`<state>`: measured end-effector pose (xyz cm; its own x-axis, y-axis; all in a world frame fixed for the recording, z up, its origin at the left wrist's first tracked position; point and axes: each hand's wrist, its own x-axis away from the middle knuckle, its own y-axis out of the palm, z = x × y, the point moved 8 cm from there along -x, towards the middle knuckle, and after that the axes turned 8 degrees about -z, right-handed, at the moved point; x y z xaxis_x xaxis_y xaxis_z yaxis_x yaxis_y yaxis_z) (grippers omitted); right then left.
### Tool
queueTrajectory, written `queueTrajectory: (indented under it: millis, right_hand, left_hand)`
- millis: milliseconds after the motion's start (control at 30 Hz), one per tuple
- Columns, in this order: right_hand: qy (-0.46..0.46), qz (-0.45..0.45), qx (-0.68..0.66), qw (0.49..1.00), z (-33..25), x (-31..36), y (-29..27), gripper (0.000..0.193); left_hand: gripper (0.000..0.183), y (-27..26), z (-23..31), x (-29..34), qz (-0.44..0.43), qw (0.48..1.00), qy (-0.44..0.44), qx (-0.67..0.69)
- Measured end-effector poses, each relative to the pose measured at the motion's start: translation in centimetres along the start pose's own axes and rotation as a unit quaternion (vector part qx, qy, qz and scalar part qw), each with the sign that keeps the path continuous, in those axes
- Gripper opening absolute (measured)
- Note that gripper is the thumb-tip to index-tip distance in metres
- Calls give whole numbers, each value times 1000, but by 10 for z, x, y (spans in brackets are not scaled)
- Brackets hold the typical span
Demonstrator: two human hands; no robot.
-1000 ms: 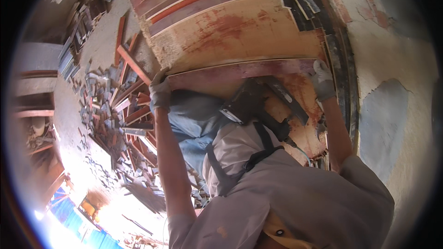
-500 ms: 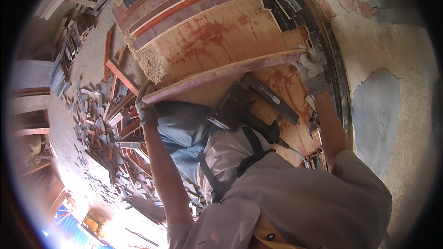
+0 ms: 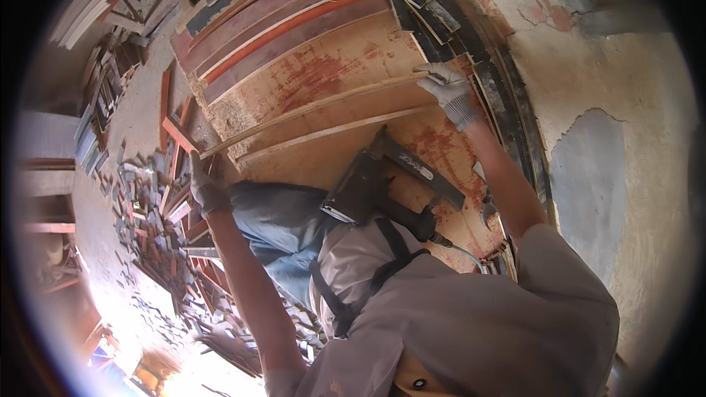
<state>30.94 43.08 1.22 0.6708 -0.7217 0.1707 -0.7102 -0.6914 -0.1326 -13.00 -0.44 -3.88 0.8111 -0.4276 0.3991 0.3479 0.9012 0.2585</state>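
A long narrow wooden board [image 3: 331, 117] lies crosswise in front of me, its bare tan face showing. At its left end is my gloved left hand [image 3: 208, 190], the fingers closed around the end. My gloved right hand [image 3: 447, 91] grips the right end, fingertips over the far edge. Under the board is a large plywood surface [image 3: 316, 70] with red stains. Nearer my body a black nail gun [image 3: 368, 184] rests by my lap, with a thin hose [image 3: 463, 251] running from its handle.
Reddish-brown planks [image 3: 294, 33] lie side by side on the far part of the plywood. Dark strips [image 3: 423, 4] are stacked at the far right, along the plastered wall [image 3: 610, 88]. A heap of wood offcuts [image 3: 158, 213] covers the floor to the left.
The board has moved away from me and turned over, from its purplish side to its bare tan side. Both hands have shifted left, the right one also farther away.
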Motion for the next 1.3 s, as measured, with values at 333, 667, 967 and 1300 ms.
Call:
queueTrajectory:
  millis: [333,667,967,1300]
  right_hand:
    - [-29,67,364,929,6,5,-13,45]
    - [327,60,207,920,59,51,-22,56]
    - [144,67,-207,965,44,66,-17,36]
    - [109,97,-232,962,54,32,-19,33]
  left_hand:
    - [36,13,-14,1,28,972,14,-234]
    - [41,5,-23,3,92,960,-20,-265]
    - [35,2,-30,3,119,977,2,-175]
    - [34,-1,-13,-1,84,961,-18,-263]
